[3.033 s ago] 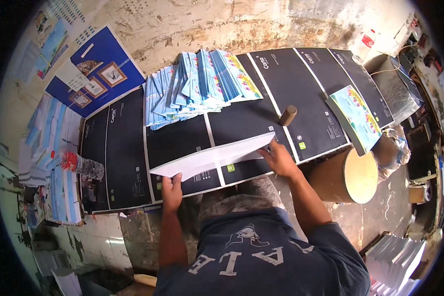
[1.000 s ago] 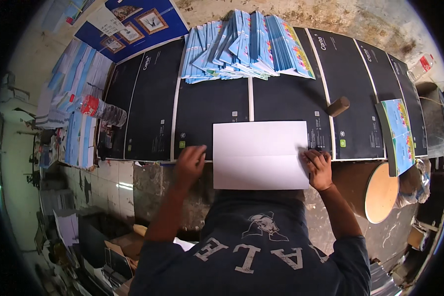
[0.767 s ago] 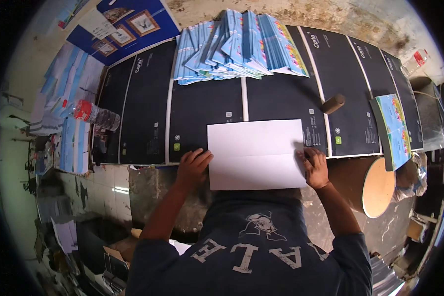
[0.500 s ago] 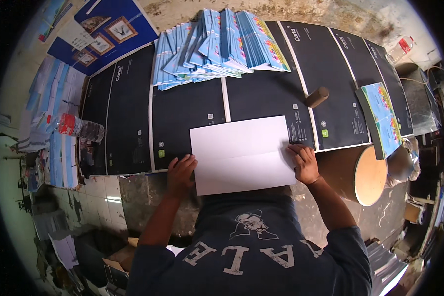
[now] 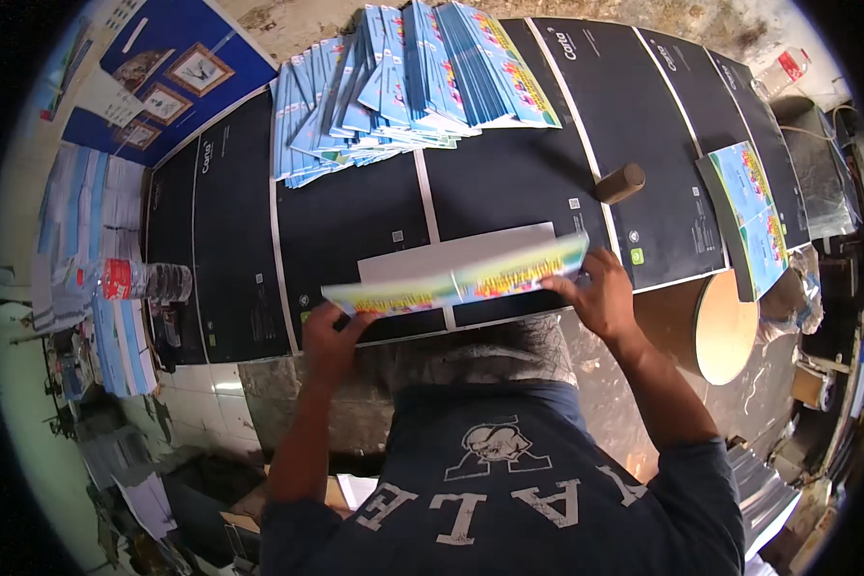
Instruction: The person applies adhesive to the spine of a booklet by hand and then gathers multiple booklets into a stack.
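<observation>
My left hand [image 5: 331, 338] and my right hand [image 5: 597, 291] grip the two ends of a large printed sheet [image 5: 456, 283]. Its near edge is lifted off the black-covered table [image 5: 355, 221], so the colourful blue, yellow and green print faces me. The white back [image 5: 432, 257] of the sheet shows just beyond the raised edge. A fanned stack of folded blue printed sheets [image 5: 403, 82] lies at the far side of the table. A short brown wooden block [image 5: 621, 182] rests on the table beyond my right hand.
One printed sheet [image 5: 754, 216] lies at the table's right end above a round cardboard drum [image 5: 725, 326]. A plastic bottle [image 5: 139, 281] lies at the left by piles of paper [image 5: 91, 240]. A blue poster [image 5: 178, 77] lies far left.
The sheet lay flat with its white back up a second ago; now its near edge is raised and the printed side shows. Both hands shifted under the edge.
</observation>
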A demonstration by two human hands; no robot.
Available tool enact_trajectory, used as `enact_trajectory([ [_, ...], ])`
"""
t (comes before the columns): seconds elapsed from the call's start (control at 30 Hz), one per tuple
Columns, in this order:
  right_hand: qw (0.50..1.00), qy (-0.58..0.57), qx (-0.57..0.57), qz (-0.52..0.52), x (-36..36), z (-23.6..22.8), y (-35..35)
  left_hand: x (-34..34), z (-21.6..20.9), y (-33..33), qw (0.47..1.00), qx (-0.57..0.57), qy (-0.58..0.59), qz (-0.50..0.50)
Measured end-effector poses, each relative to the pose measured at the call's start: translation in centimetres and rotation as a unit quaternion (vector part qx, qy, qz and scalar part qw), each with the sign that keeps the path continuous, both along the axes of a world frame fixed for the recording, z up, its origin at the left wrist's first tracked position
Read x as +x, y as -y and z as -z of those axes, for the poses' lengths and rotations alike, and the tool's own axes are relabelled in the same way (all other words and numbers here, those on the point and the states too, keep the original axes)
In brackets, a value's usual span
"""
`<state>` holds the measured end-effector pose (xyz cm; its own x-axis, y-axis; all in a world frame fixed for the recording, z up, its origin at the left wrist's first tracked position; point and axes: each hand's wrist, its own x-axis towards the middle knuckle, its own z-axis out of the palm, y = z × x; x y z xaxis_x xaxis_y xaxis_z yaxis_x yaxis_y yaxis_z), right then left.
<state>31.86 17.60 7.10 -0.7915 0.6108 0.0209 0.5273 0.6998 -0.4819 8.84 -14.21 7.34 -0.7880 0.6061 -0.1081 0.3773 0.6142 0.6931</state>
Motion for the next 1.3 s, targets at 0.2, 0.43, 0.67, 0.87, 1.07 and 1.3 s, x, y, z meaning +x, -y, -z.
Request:
enact_trajectory([
  [0.2,0.953,0.240,-0.179,0.051,-3.3,-0.5,-1.5,-3.5,1.7,-1.8,0.949,-0.298,0.108,0.000],
  [0.43,0.934,0.324,-0.152,-0.003,-4.4,-0.8,-2.5,-5.1,-0.5,-5.1,0.890,-0.441,0.074,0.091],
  [0.67,0.934,0.316,-0.167,0.008,-4.3,-0.1,-2.6,-6.6,-3.2,-9.2,0.839,-0.255,-0.240,0.416],
  [0.87,0.921,0.345,-0.180,0.001,-4.6,-0.4,-3.2,-5.6,-1.2,-14.9,0.597,-0.143,-0.330,0.717],
  [1.07,0.923,0.340,-0.181,-0.003,-5.5,-1.0,-3.3,-6.7,0.0,-15.7,0.634,-0.171,-0.219,0.722],
  [1.3,0.980,-0.146,-0.019,-0.136,-10.3,2.0,6.1,-7.2,0.4,-15.7,0.629,-0.171,-0.220,0.726],
])
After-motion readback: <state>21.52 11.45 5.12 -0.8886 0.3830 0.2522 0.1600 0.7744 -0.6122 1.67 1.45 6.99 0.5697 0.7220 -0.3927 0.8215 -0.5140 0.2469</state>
